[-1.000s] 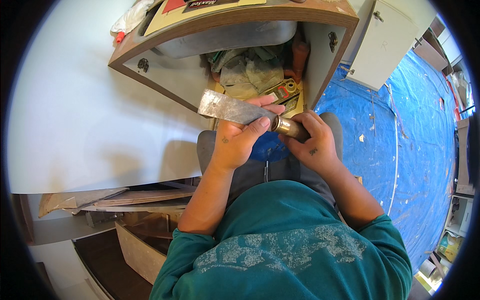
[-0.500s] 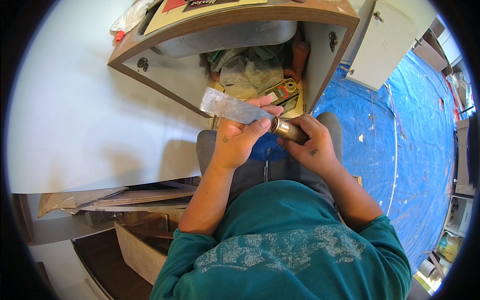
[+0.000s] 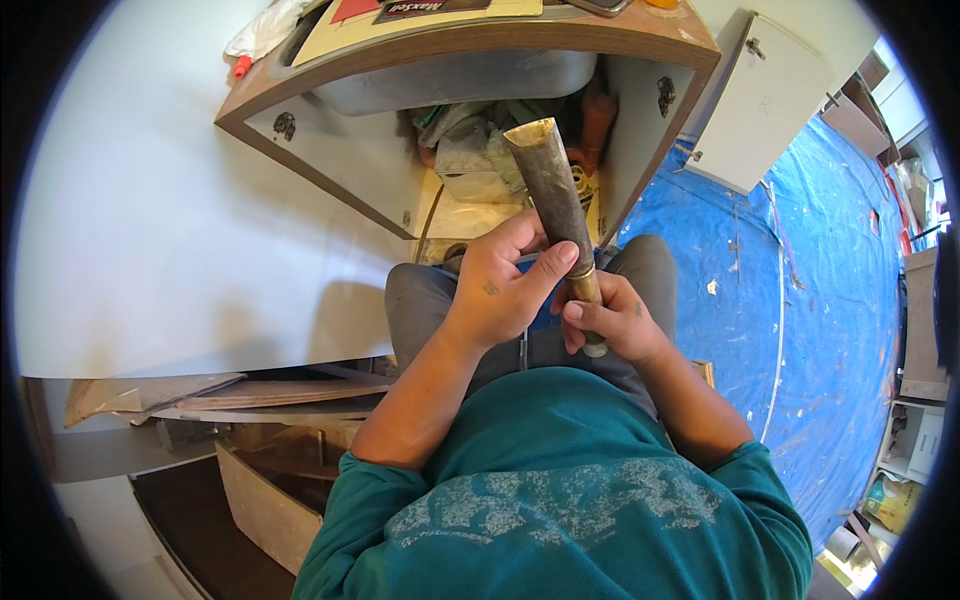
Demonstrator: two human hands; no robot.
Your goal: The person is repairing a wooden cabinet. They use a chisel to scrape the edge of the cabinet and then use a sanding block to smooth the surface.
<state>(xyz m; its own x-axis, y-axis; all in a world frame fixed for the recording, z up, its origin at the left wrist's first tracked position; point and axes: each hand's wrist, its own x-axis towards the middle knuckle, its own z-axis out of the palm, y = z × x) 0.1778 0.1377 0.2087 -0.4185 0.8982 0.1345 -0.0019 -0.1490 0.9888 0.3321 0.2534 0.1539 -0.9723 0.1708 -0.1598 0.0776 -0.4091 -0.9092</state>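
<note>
A wide-bladed chisel [image 3: 555,185] is held in front of my lap, its dark grey blade angled up and away from me. Light catches the bevelled end of the blade. My left hand [image 3: 510,275] is closed on the lower blade, thumb on the near face and fingers behind it. Below that, my right hand [image 3: 615,315] grips the handle around the brass-coloured ferrule, and the butt of the handle sticks out under the fingers.
Ahead stands an open wood-edged cabinet [image 3: 660,40] under a metal sink basin [image 3: 460,82], with rags [image 3: 475,170] inside. A detached white door [image 3: 765,105] leans at the right. Blue tarpaulin [image 3: 730,300] covers the floor there. Boards [image 3: 290,392] and a wooden drawer [image 3: 265,490] lie at left.
The chisel has turned from pointing left to pointing up and away from me. My left hand moved right along with it, and my right hand lowered slightly with the handle.
</note>
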